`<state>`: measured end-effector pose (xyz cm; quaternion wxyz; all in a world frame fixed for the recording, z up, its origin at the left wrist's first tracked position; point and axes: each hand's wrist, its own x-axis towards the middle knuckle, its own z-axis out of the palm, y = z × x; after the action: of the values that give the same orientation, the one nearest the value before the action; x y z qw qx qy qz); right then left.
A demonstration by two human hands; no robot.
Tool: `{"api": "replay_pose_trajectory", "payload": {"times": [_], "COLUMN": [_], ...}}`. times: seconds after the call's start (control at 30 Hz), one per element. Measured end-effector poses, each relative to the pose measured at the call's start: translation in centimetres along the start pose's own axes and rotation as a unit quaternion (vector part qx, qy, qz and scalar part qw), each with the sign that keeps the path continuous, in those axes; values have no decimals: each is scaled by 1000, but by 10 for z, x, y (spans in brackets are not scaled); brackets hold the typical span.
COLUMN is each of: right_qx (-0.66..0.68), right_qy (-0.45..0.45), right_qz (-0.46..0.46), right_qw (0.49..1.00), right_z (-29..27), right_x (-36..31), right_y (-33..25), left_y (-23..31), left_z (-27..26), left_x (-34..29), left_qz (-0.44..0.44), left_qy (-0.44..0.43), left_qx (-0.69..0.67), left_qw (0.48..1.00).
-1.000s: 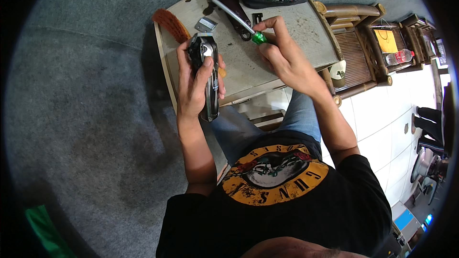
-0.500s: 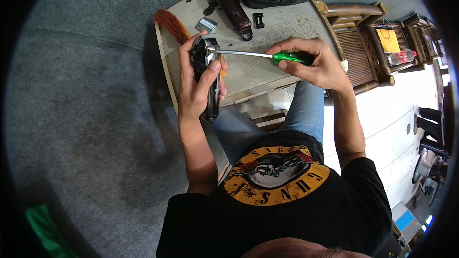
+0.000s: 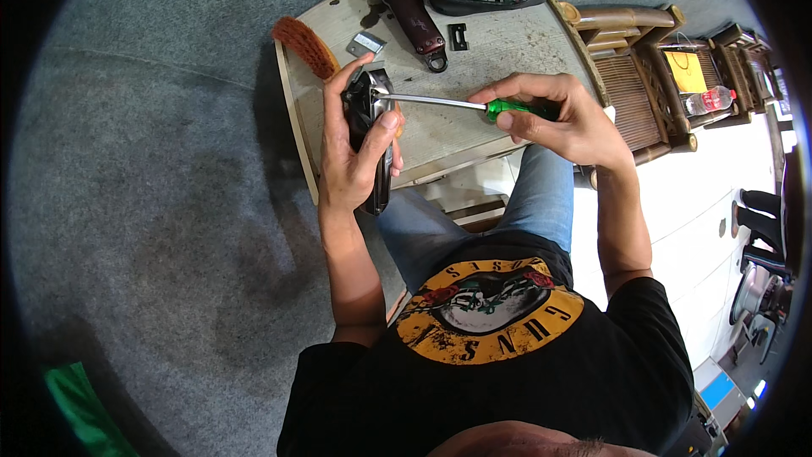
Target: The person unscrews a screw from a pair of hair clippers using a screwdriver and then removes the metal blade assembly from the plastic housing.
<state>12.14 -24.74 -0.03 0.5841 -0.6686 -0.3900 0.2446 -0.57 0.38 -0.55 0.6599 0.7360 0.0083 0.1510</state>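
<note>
My left hand is closed round a black hair clipper, holding it upright over the table's left front edge. In my right hand is a screwdriver with a clear green handle, gripped between thumb and fingers. Its shaft points left, and the tip meets the clipper's upper end near the blade; the exact contact spot is too small to make out. Behind the hands, a dark maroon clipper body lies on the table beside a small black plate. A loose metal clipper blade lies left of it.
The worn pale table carries a brown-bristled brush at its left edge and an open black case with plastic packets at the back. A bamboo chair stands to the right, with a bottle and a yellow envelope beyond.
Both hands, with the clipper and screwdriver, have shifted slightly to the right and a little nearer me. The tip stays at the clipper's upper end.
</note>
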Motion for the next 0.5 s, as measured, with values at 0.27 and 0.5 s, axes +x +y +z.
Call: {"api": "replay_pose_trajectory", "payload": {"times": [0.27,0.5], "right_qx": [74,182], "right_qy": [-38,-62], "right_qz": [99,183], "right_qw": [992,964], "right_z": [-1,-4], "right_x": [-9,-12], "right_y": [-28,-40], "left_y": [0,4], "left_z": [-1,1], "left_x": [-3,-2], "left_qz": [10,20], "left_qy": [2,1], "left_qx": [8,13], "left_qw": [1000,1000]}}
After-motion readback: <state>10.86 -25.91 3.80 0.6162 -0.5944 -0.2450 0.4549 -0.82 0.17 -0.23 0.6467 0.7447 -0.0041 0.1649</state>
